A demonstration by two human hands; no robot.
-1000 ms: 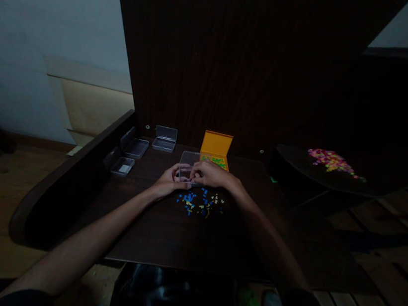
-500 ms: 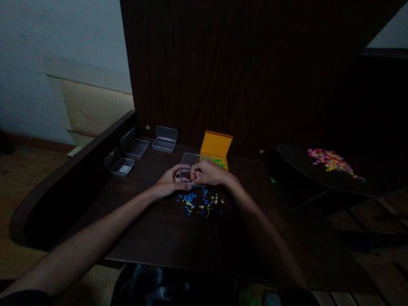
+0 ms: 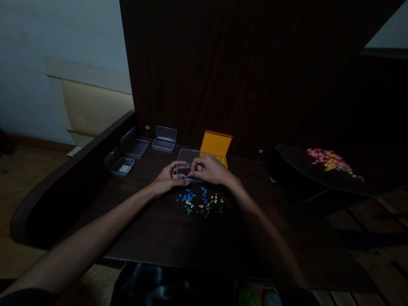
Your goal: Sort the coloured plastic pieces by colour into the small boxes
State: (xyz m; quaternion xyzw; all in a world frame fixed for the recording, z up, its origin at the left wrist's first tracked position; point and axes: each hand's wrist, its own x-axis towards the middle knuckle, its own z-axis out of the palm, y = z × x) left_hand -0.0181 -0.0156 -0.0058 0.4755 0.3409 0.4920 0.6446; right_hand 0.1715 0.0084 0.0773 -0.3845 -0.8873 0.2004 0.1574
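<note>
A clear plastic box (image 3: 186,156) with its lid up is held by my left hand (image 3: 169,178), fingers behind its left side and thumb along the front. My right hand (image 3: 209,169) is closed in a pinch at the box's right part; whatever its fingertips hold is too small or hidden to make out. Just in front of the box lie loose small blue pieces (image 3: 187,197) and pale yellow pieces (image 3: 214,199), scattered on the dark tabletop (image 3: 177,242). Behind my right hand stands an open orange box (image 3: 216,143) with green and yellow bits inside, partly covered by the hand.
Open clear cases stand at the back left: one (image 3: 164,140) by the back panel, another (image 3: 137,148), and a smaller one (image 3: 122,166) with something white inside. A pile of pink and yellow pieces (image 3: 330,160) lies on a dark surface at right.
The clear box has shifted slightly left and up in the view, with its lid tilted differently. My right hand has moved a little upward and covers more of the orange box's contents.
</note>
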